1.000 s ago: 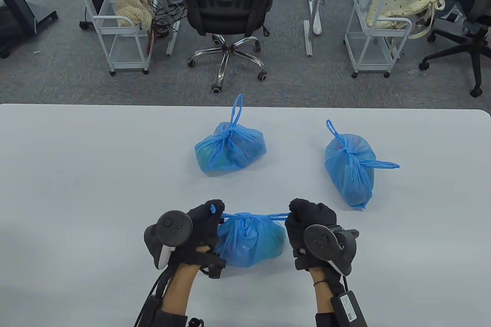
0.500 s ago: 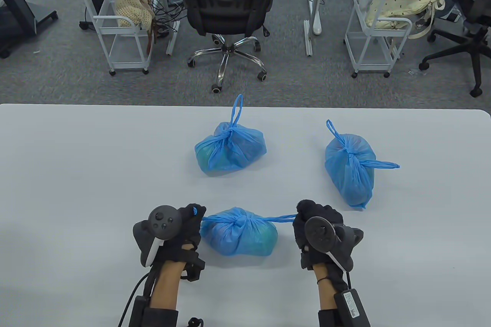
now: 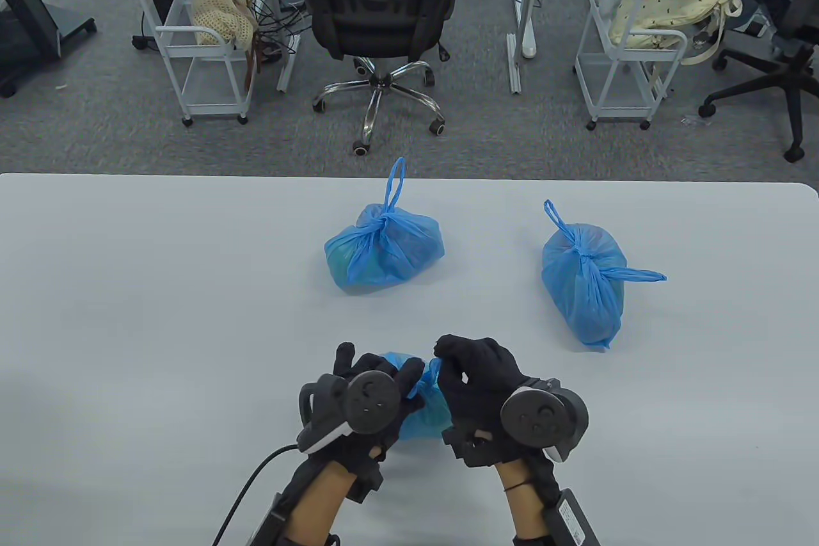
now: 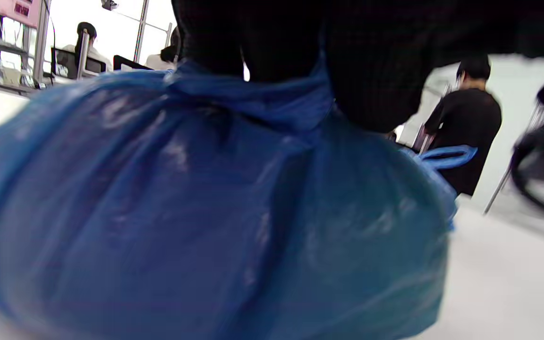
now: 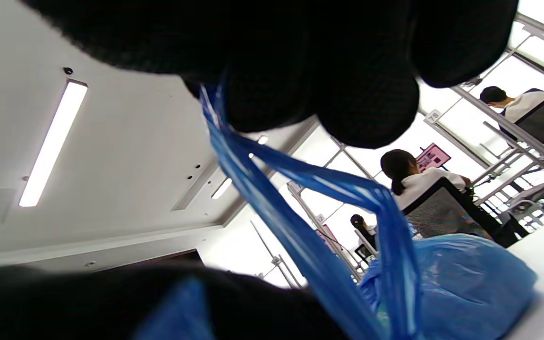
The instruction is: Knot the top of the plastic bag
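The near blue plastic bag (image 3: 427,416) lies on the white table (image 3: 160,315) at the front, mostly hidden under both hands. My left hand (image 3: 390,374) rests on the bag's top; in the left wrist view its fingers (image 4: 371,71) press at the knot (image 4: 248,101) of the bag (image 4: 206,212). My right hand (image 3: 446,359) is right beside it and pinches the bag's handle (image 3: 430,374). The right wrist view shows the fingers (image 5: 347,94) gripping the taut blue handle strands (image 5: 300,222).
Two other blue bags with knotted tops lie farther back: one at the centre (image 3: 384,248), one to the right (image 3: 585,283). Beyond the table's far edge stand an office chair (image 3: 377,15) and white carts (image 3: 205,47).
Both hands had pulled the handles apart sideways, tightening a knot. They have now moved together over the bag's top, and the bag is mostly covered.
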The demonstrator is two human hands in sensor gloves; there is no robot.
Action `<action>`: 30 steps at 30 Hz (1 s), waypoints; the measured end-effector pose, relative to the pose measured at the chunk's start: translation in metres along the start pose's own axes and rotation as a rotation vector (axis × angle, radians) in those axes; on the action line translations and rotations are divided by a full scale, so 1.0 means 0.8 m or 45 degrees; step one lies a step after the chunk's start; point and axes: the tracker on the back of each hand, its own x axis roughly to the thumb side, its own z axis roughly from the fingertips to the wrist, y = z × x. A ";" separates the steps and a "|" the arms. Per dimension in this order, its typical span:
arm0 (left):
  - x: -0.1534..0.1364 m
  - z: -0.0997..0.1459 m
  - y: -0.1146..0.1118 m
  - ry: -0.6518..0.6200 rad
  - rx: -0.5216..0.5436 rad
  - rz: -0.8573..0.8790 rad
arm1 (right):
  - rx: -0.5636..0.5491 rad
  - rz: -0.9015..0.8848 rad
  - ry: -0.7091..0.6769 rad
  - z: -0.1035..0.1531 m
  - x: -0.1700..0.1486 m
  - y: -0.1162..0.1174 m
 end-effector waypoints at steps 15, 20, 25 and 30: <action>-0.012 -0.002 0.003 0.155 0.153 -0.015 | -0.143 -0.234 0.155 0.002 -0.032 -0.017; -0.021 -0.002 0.010 0.213 0.238 -0.028 | -0.110 -0.049 0.250 0.007 -0.063 -0.020; -0.035 -0.009 0.052 0.239 0.362 0.076 | -0.100 -0.002 0.251 0.008 -0.068 -0.019; -0.053 -0.012 0.147 0.309 0.543 0.038 | -0.122 0.074 0.197 0.007 -0.062 -0.018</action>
